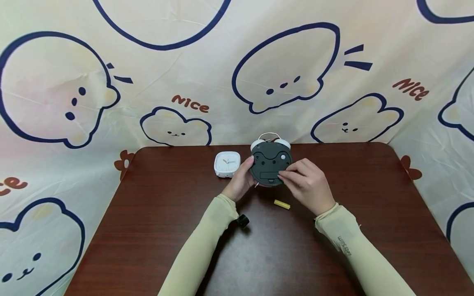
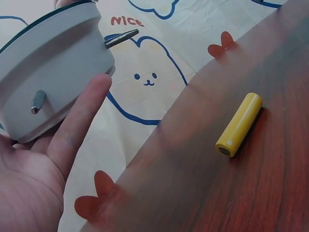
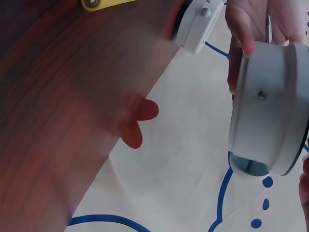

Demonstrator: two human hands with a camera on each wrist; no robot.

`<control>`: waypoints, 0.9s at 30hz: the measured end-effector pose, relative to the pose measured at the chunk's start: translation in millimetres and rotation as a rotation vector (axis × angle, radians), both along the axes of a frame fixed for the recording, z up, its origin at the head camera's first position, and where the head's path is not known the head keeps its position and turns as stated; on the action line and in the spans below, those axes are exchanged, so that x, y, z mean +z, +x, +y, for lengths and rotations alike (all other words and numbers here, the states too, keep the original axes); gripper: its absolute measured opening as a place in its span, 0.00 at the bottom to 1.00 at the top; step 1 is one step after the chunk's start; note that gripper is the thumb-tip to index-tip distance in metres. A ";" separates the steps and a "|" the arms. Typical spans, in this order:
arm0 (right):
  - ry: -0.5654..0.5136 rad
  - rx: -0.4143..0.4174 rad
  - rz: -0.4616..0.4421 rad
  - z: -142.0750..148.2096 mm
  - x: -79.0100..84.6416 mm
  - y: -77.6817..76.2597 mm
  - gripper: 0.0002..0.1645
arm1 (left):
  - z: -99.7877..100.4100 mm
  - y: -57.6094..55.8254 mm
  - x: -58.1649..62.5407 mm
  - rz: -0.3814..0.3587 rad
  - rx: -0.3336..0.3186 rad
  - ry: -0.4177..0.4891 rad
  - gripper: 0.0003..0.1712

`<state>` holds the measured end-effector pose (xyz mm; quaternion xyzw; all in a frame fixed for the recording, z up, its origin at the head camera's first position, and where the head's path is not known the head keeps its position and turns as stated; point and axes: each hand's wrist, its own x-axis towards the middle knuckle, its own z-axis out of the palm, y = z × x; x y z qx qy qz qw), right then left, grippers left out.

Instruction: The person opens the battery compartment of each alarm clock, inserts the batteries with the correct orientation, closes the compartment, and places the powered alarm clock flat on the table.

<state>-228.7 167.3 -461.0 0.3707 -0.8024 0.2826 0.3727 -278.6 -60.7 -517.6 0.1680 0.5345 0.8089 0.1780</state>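
My left hand grips a round twin-bell alarm clock by its left side, its dark back turned toward me. In the left wrist view the clock's white side and metal feet show, with a finger along the rim. My right hand has its thumb and fingers drawn together at the right end of the battery cover, low on the back. I cannot tell whether they pinch anything there. On the tabletop below the clock lies a yellow battery, also plain in the left wrist view.
A white square clock stands close to my left hand, near the back edge of the brown table. Behind the table hangs a pale cloth with cartoon prints. A black round piece sits at my left wrist.
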 end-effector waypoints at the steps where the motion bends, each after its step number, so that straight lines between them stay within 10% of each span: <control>1: 0.001 0.011 -0.002 -0.9 0.2 0.5 0.13 | -0.3 -0.2 -0.3 0.002 0.000 -0.003 0.31; 27: 0.121 0.055 -0.020 -9.9 -0.5 -2.1 0.11 | -4.0 -0.4 -5.3 -0.015 -0.021 -0.058 0.40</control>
